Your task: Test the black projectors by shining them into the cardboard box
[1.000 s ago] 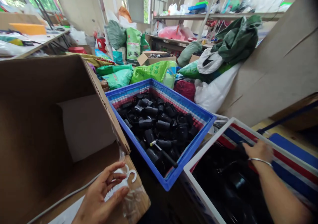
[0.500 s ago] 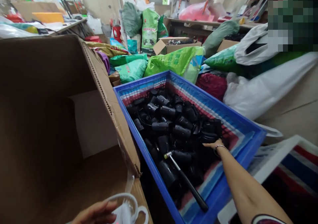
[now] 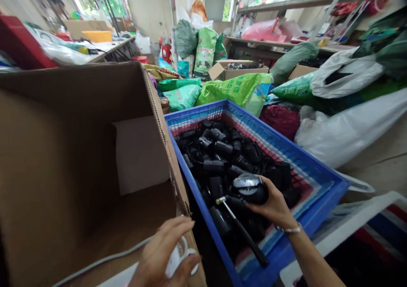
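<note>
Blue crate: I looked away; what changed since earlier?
The right hand moved from the white crate into the blue crate and took hold of a black part with a silver top. The left hand still holds a white hook by the cardboard box; the hammer stayed put.

left hand (image 3: 165, 253): low at bottom of view, fingers (image 3: 178, 225) curled, closed in a grip. right hand (image 3: 270, 204): reaching forward, palm down, fingers wrapped in a grip. right wrist (image 3: 282, 223): slightly bent, thin bangle (image 3: 288, 229) worn. right forearm (image 3: 313, 257): bare, extended inward from lower right.
</note>
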A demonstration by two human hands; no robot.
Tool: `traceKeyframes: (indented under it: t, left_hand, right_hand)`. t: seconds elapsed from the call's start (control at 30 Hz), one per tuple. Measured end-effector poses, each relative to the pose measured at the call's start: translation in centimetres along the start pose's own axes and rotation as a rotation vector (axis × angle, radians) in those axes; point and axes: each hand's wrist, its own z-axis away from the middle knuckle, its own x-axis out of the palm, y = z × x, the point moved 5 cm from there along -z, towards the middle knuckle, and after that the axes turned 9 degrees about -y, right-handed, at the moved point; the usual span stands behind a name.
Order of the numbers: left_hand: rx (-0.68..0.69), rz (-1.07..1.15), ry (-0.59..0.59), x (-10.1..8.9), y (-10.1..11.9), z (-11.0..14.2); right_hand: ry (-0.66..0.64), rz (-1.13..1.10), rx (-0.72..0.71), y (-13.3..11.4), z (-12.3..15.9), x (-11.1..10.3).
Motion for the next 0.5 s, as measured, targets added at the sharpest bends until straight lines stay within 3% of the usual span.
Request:
traceKeyframes:
  t: [0.13, 0.2, 0.27, 0.4, 0.5]
  left_hand:
    - [0.168, -0.249, -0.172, 1.7, 5.0, -2.0]
    - [0.187, -0.341, -0.287, 2.4, 7.2, -2.3]
    - [0.213, -0.386, -0.302, 1.9, 9.2, -2.2]
    - [0.27, -0.299, -0.21, -1.6, 12.3, -1.8]
    - [0.27, -0.249, -0.146, -4.0, 12.9, -2.0]
  right_hand:
    - [-0.082, 0.214, -0.446, -10.8, 4.8, -1.3]
    - [-0.073, 0.261, -0.542, -14.7, 6.5, -2.4]
    - [-0.065, 0.25, -0.599, -17.4, 7.7, -3.6]
    - [-0.019, 0.047, -0.544, -19.4, 8.3, -6.1]
    - [-0.233, -0.368, -0.365, -18.2, 7.3, -5.1]
